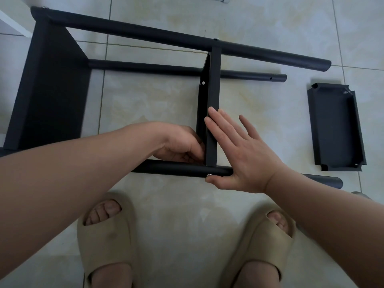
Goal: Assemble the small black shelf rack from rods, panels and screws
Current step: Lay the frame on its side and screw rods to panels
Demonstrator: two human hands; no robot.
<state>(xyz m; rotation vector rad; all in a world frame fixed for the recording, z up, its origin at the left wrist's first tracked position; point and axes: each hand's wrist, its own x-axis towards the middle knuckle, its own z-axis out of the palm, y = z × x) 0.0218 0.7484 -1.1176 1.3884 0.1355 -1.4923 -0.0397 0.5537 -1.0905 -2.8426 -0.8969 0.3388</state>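
Beige foam slippers [106,235] nearest, my side of upright black metal shelf panel [214,96] | right hand [234,150] fingers straight, pressing panel's right face | left hand [178,142] fingers curled at panel's near corner, hold unclear | I judge black rack [47,84] around panel light, stiff, slick: grip black rods [176,168] beside panel.

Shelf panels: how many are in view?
3: left-end panel, fitted to the rods; middle panel, mid-rack; loose panel, on the floor at right. More may lie out of frame.

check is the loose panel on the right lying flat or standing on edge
Flat. The loose panel lies on the floor, hollow side up, its rims showing all round.
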